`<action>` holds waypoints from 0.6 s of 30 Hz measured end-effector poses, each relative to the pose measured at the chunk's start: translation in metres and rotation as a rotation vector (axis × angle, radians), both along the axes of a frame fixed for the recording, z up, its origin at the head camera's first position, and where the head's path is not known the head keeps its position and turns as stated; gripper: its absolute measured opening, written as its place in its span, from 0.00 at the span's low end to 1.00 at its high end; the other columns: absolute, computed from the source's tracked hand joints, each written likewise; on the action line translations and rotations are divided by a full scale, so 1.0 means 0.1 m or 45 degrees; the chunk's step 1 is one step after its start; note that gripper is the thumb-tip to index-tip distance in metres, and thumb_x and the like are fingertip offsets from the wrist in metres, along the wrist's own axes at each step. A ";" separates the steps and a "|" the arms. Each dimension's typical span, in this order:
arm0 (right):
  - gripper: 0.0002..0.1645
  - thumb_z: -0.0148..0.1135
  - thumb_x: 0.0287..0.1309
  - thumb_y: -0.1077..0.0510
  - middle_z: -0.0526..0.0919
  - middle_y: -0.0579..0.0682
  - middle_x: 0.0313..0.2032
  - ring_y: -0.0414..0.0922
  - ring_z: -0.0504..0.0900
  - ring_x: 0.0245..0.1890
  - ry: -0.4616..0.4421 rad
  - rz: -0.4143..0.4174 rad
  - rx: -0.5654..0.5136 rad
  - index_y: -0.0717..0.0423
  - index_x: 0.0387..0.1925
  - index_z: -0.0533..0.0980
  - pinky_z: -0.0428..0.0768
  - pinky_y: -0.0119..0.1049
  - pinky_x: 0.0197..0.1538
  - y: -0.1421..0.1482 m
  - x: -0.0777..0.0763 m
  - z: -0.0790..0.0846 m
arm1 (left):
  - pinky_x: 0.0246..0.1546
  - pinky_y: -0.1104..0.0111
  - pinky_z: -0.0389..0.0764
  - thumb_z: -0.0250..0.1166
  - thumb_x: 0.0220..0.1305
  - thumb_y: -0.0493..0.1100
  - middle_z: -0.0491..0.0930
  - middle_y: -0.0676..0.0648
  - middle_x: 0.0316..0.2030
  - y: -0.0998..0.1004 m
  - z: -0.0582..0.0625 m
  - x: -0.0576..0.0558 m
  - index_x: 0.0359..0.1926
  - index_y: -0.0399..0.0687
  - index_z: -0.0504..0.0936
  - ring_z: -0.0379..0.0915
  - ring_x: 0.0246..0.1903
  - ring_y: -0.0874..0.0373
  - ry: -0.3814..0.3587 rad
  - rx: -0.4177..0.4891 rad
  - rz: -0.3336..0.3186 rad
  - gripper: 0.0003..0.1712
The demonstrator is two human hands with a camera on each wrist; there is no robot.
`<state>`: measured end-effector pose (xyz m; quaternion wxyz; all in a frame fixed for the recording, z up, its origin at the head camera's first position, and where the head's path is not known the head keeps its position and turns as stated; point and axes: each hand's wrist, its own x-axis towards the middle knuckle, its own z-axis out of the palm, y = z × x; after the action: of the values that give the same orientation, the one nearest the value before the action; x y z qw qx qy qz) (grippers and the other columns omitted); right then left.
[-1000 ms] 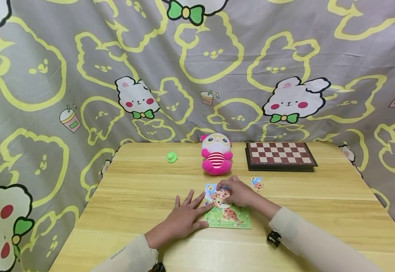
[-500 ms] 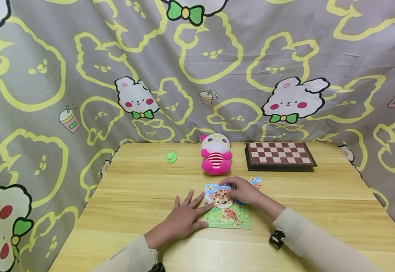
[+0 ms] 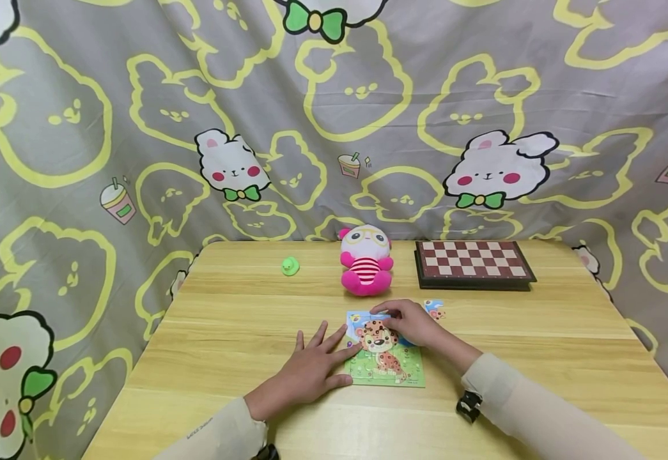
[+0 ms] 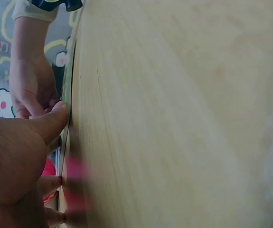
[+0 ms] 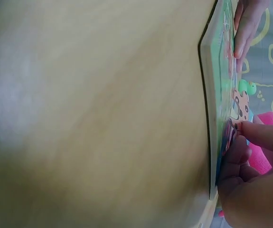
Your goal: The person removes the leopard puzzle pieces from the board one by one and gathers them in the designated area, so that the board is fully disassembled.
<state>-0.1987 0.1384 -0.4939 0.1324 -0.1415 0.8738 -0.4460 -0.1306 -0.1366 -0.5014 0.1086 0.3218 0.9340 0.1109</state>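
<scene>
A leopard jigsaw puzzle (image 3: 388,367) lies flat on the wooden table in the head view, its green lower part and the animal's face showing. My left hand (image 3: 310,370) rests with fingers spread at its left side, forefinger and thumb reaching onto the board's edge. Over the upper right part of the puzzle, my right hand (image 3: 417,324) pinches a spotted puzzle piece (image 5: 241,104) between thumb and fingers. In the right wrist view that piece stands tilted up from the board; the fingers hide its lower edge. Another loose piece (image 3: 434,308) lies on the table just behind the right hand.
Behind the puzzle sits a pink and white plush toy (image 3: 365,260). A small green duck (image 3: 290,266) stands farther left. A brown and white chessboard box (image 3: 474,263) lies at the back right. A patterned curtain (image 3: 334,115) hangs along the table's back edge.
Over the last second my right hand has shifted slightly right on the puzzle, uncovering more of the leopard's head. It has barely moved since half a second ago. My left hand stays put.
</scene>
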 end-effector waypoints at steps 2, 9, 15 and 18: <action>0.17 0.61 0.71 0.65 0.80 0.47 0.33 0.44 0.75 0.34 0.000 -0.003 -0.003 0.48 0.54 0.86 0.76 0.40 0.40 0.00 0.00 0.00 | 0.63 0.21 0.48 0.50 0.72 0.72 0.45 0.50 0.83 0.00 0.00 0.00 0.79 0.80 0.58 0.37 0.79 0.32 0.001 0.001 0.000 0.36; 0.17 0.61 0.71 0.65 0.80 0.48 0.32 0.44 0.76 0.34 -0.018 -0.008 -0.004 0.48 0.55 0.86 0.75 0.40 0.40 0.01 0.00 0.03 | 0.63 0.21 0.48 0.50 0.73 0.72 0.45 0.51 0.83 0.00 0.01 0.00 0.79 0.80 0.58 0.37 0.79 0.33 -0.010 -0.005 0.006 0.36; 0.17 0.60 0.72 0.65 0.80 0.48 0.34 0.45 0.75 0.35 -0.040 -0.001 -0.009 0.48 0.55 0.85 0.75 0.40 0.41 0.03 0.00 0.04 | 0.63 0.21 0.49 0.51 0.73 0.71 0.46 0.50 0.83 0.00 0.02 0.00 0.79 0.81 0.58 0.38 0.79 0.33 -0.010 0.001 0.008 0.36; 0.17 0.60 0.72 0.65 0.80 0.48 0.34 0.45 0.75 0.35 -0.034 0.011 -0.025 0.49 0.55 0.85 0.75 0.40 0.41 0.04 -0.01 0.05 | 0.63 0.21 0.49 0.51 0.73 0.71 0.46 0.50 0.83 0.01 0.03 0.00 0.79 0.81 0.58 0.38 0.79 0.33 -0.012 -0.002 0.008 0.36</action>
<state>-0.1992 0.1428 -0.4890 0.1447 -0.1404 0.8670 -0.4557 -0.1304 -0.1360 -0.4988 0.1128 0.3183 0.9346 0.1118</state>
